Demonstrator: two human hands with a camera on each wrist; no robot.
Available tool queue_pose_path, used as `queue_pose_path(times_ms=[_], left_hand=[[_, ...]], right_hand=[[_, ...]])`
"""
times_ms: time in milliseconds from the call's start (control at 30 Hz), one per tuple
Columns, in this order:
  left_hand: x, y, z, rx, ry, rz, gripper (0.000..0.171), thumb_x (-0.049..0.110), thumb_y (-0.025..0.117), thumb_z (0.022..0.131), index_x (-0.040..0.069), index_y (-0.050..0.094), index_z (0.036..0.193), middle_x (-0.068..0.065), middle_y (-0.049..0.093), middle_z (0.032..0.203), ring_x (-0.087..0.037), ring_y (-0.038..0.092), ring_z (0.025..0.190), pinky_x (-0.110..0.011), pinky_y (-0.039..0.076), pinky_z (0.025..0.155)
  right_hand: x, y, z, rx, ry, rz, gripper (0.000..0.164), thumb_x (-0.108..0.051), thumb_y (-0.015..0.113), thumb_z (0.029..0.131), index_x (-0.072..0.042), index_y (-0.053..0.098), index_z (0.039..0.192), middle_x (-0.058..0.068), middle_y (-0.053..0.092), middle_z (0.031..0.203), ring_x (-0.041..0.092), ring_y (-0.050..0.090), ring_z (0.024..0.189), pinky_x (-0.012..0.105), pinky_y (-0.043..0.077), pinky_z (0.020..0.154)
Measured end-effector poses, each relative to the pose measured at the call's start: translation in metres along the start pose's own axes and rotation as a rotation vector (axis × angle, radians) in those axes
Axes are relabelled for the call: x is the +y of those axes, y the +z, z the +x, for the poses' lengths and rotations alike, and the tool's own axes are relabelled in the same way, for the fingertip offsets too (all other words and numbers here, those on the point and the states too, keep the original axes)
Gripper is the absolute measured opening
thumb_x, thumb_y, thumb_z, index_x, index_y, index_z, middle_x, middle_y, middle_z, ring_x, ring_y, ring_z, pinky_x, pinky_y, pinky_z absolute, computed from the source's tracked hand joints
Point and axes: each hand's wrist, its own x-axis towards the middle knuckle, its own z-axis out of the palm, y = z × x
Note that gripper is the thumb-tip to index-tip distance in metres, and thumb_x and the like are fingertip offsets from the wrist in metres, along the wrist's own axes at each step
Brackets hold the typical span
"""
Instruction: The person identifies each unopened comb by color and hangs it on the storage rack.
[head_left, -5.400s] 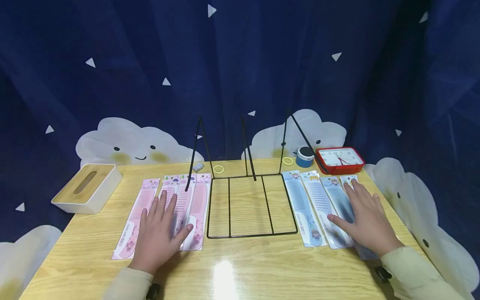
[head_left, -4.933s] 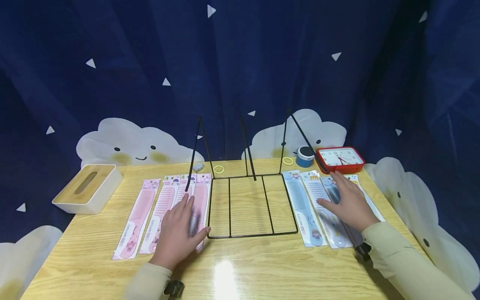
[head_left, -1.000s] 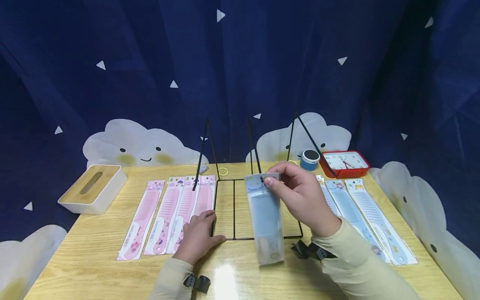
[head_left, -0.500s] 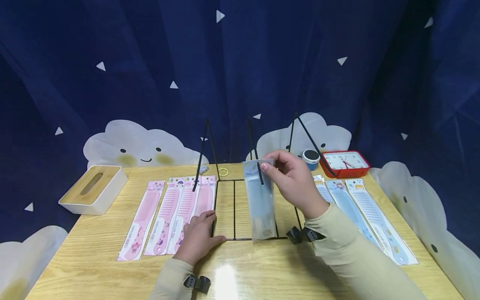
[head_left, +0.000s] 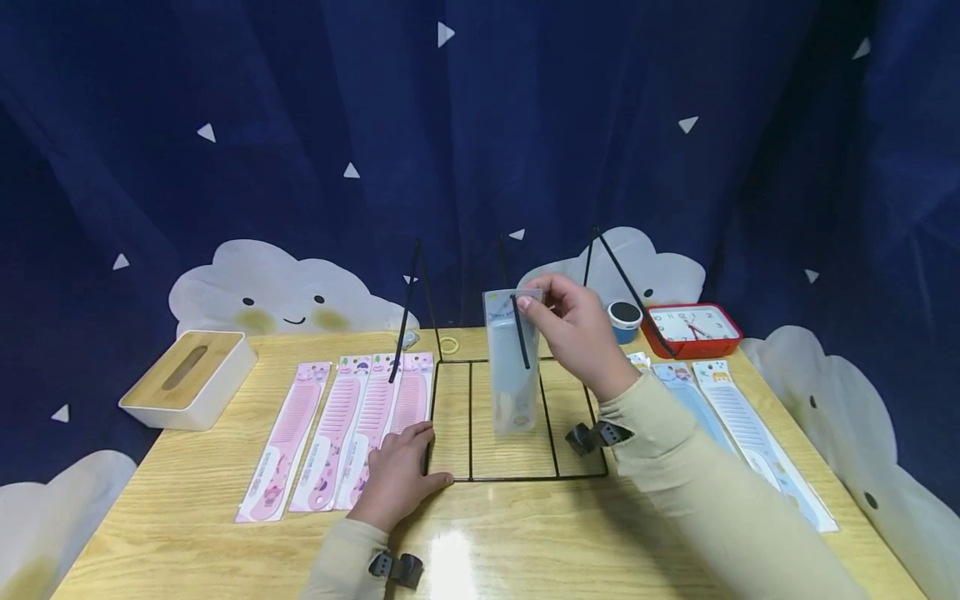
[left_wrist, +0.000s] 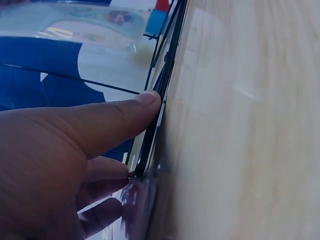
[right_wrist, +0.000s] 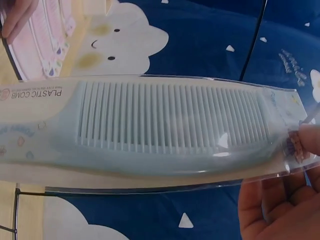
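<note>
My right hand (head_left: 581, 333) pinches the top of a packaged light-blue comb (head_left: 513, 383), thumb in front. The package hangs upright over the base of a black wire display rack (head_left: 517, 479). The rack's middle prong (head_left: 522, 337) shows in front of the package, its upper part behind; the hole itself is too small to make out. In the right wrist view the comb's teeth (right_wrist: 170, 117) fill the middle. My left hand (head_left: 397, 475) holds the rack's front left corner, with the thumb (left_wrist: 125, 117) on the front wire and the fingers by the left wire.
Several packaged pink combs (head_left: 285, 442) lie left of the rack; more blue ones (head_left: 757, 442) lie right, partly under my right sleeve. Behind are a tissue box (head_left: 187, 375), a small blue speaker (head_left: 624, 321), a red clock (head_left: 693, 329) and a yellow ring (head_left: 448, 345).
My right hand took up a blue comb from the right row, brought it to the rack and raised it, pushing it back along the middle prong. My left hand moved onto the rack's corner.
</note>
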Motion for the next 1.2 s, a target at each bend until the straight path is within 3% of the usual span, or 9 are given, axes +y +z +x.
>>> queue_pose_path(times_ms=[233, 433, 600, 833, 1200], left_hand=[[0.0, 0.0, 0.0, 0.004, 0.001, 0.0, 0.076, 0.04, 0.087, 0.073, 0.002, 0.062, 0.133, -0.011, 0.057, 0.141, -0.036, 0.054, 0.119, -0.056, 0.041, 0.086], [-0.001, -0.001, 0.0, 0.011, -0.007, -0.018, 0.076, 0.038, 0.088, 0.072, 0.002, 0.062, 0.133, -0.011, 0.057, 0.141, -0.037, 0.054, 0.119, -0.058, 0.041, 0.087], [-0.003, 0.0, 0.0, 0.006, -0.016, -0.048, 0.078, 0.038, 0.089, 0.071, 0.003, 0.061, 0.134, -0.011, 0.057, 0.141, -0.036, 0.053, 0.118, -0.058, 0.041, 0.089], [-0.007, 0.002, 0.002, -0.001, -0.024, -0.103, 0.077, 0.036, 0.089, 0.071, 0.004, 0.06, 0.135, -0.01, 0.055, 0.143, -0.036, 0.051, 0.118, -0.058, 0.039, 0.091], [-0.008, 0.003, 0.002, 0.002, -0.02, -0.121, 0.077, 0.036, 0.089, 0.071, 0.004, 0.061, 0.135, -0.009, 0.056, 0.142, -0.035, 0.052, 0.116, -0.057, 0.039, 0.09]], right_hand=[[0.007, -0.002, 0.019, -0.028, 0.025, 0.0, 0.018, -0.02, 0.063, 0.1, -0.004, 0.066, 0.108, 0.008, 0.06, 0.09, 0.023, 0.05, 0.077, 0.031, 0.041, 0.064], [0.014, 0.0, 0.04, -0.037, 0.123, 0.078, 0.019, -0.021, 0.063, 0.101, -0.006, 0.067, 0.111, 0.004, 0.061, 0.094, 0.02, 0.054, 0.087, 0.032, 0.046, 0.077], [0.018, 0.001, 0.056, -0.029, 0.189, 0.118, 0.017, -0.019, 0.063, 0.1, -0.006, 0.067, 0.11, 0.001, 0.058, 0.089, 0.018, 0.052, 0.084, 0.032, 0.045, 0.077], [0.021, 0.002, 0.07, -0.016, 0.249, 0.114, 0.016, -0.023, 0.063, 0.101, -0.009, 0.067, 0.107, 0.002, 0.06, 0.098, 0.018, 0.054, 0.092, 0.046, 0.047, 0.094], [0.021, 0.0, 0.081, 0.012, 0.261, 0.078, 0.019, -0.021, 0.065, 0.099, -0.008, 0.067, 0.113, 0.0, 0.061, 0.095, 0.015, 0.053, 0.088, 0.03, 0.044, 0.078]])
